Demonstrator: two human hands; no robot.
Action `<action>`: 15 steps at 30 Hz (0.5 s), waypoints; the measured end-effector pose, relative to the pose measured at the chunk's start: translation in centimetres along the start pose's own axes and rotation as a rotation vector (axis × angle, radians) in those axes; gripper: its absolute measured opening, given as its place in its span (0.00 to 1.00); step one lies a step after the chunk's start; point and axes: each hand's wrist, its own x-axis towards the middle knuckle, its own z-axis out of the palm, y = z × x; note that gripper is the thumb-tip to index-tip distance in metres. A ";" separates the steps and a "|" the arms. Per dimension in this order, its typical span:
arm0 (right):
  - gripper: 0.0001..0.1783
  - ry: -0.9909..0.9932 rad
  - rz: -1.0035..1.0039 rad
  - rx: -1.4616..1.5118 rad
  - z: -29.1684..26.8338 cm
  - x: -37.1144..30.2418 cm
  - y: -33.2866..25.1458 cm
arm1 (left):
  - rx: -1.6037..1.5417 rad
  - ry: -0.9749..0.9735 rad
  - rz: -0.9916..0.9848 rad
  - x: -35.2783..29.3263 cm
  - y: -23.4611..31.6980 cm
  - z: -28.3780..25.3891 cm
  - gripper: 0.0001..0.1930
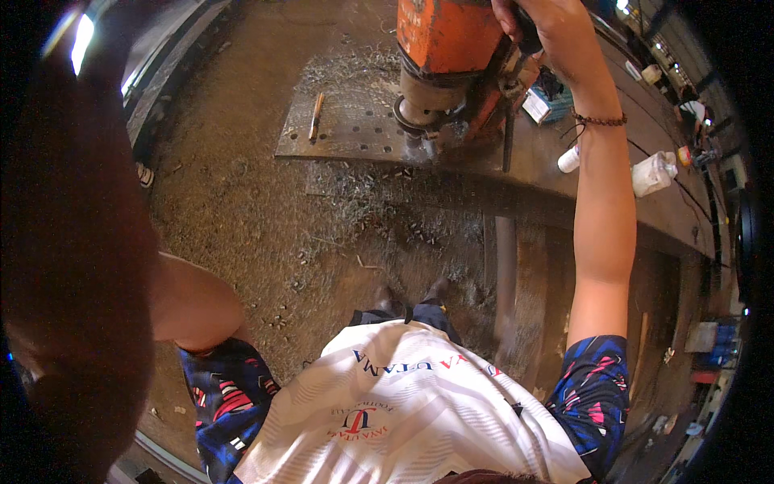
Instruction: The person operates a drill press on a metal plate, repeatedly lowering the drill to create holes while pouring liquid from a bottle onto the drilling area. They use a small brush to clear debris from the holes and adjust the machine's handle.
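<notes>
At the upper right, my right hand (542,22) is closed round the black handle (528,34) of an orange magnetic drill (447,36). The drill stands over a steel plate (347,133) with several round holes in it. Its grey chuck (427,101) points down to the plate, and the cutter's tip is hard to make out. My left arm (193,302) is bent up close to the camera. A large dark, blurred shape fills the left side there, and the fingers of my left hand cannot be made out.
A pencil-like orange stick (317,115) lies on the plate. Metal shavings (355,68) cover its far part and the dirt floor (226,218). On the bench at right are a blue-white box (542,105), a white bottle (569,159) and a clear plastic container (654,173). Another person (692,109) is far right.
</notes>
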 end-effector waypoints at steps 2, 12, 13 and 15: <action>0.14 0.025 0.031 -0.031 -0.4 -0.3 -0.2 | 0.023 0.018 -0.036 0.2 0.4 -1.9 0.24; 0.14 0.008 0.038 -0.038 0.4 -0.4 -0.9 | 0.085 0.058 -0.080 0.6 2.0 -4.9 0.25; 0.14 0.001 0.033 -0.018 0.4 -0.4 -0.8 | 0.087 0.058 -0.086 0.5 2.0 -5.0 0.26; 0.14 -0.014 0.015 0.019 0.2 -0.5 -1.1 | 0.092 0.063 -0.093 0.4 2.2 -5.0 0.26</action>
